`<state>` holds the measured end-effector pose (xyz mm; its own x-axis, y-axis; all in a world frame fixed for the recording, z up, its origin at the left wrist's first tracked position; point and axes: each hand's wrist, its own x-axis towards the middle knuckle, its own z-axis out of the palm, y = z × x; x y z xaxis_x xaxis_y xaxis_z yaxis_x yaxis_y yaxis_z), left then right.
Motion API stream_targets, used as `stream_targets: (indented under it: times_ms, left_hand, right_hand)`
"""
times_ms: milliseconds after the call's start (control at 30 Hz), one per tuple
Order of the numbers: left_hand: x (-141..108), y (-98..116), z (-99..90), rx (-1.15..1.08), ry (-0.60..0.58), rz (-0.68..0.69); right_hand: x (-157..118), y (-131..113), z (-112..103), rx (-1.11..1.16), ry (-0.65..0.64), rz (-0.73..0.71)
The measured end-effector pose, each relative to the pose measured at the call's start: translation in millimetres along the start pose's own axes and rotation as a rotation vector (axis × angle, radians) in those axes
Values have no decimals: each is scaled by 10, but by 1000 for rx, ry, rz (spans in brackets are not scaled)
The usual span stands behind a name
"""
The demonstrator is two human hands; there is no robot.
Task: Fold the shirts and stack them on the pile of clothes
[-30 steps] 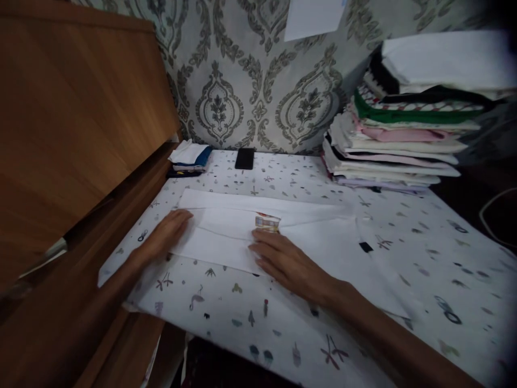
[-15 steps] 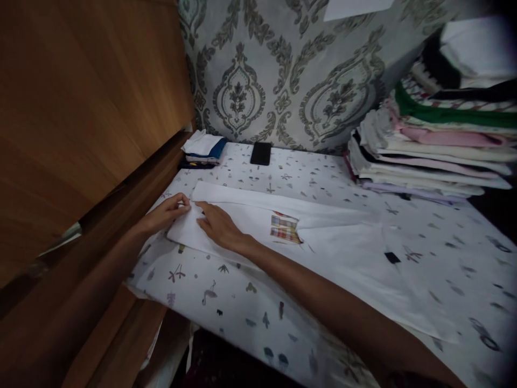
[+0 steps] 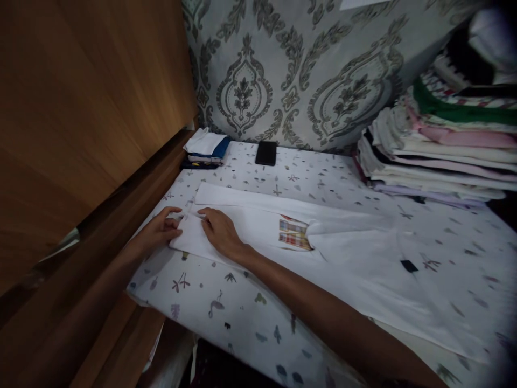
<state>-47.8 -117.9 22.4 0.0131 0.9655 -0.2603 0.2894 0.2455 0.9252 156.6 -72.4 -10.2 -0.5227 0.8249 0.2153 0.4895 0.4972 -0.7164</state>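
Note:
A white garment [image 3: 258,226] lies stretched out and partly folded on the patterned sheet, with a plaid patch [image 3: 294,233] near its middle and a small black tag [image 3: 409,265] toward its right end. My left hand [image 3: 163,229] is at the garment's left end, fingers apart and curved, with nothing held. On the garment's left part rests my right hand [image 3: 220,229], its fingers loosely bent and spread, holding nothing.
A tall stack of folded clothes [image 3: 440,161] stands at the back right. At the back left is a small folded pile [image 3: 205,148], with a black flat object [image 3: 265,153] beside it. A wooden panel [image 3: 97,97] rises on the left; a patterned wall is behind.
My left hand has moved off the garment's edge, slightly down, and its fingers have parted. My right hand has shifted a little right and down. The whole view has shifted slightly.

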Motion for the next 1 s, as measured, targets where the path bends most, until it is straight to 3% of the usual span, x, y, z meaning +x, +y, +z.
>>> stream_targets:
  times_ms: [200,300,433,567,767,867,1000]
  left_hand:
    - [35,-84,27,148,94,71]
    - [43,-68,8,385,157,160]
    - [132,115,35,740,248,301]
    - [360,289,151,1037,227,474]
    - [581,395,283,1502,110,530]
    - [571,426,268,1554,90,541]
    - [561,401,202,1418,116,505]
  right_hand:
    - [-6,-17,10,-24,27,13]
    - [-19,-36,12,-65,40,24]
    - [-13,-57,-10,-109,62,16]
    - [12,-64,-108,-184,94,6]
    - [-4,-7,-264,-370,23,-6]
    - [-19,32,-257,-415,0,-8]
    - [-12,41,-214,-421,-102,16]
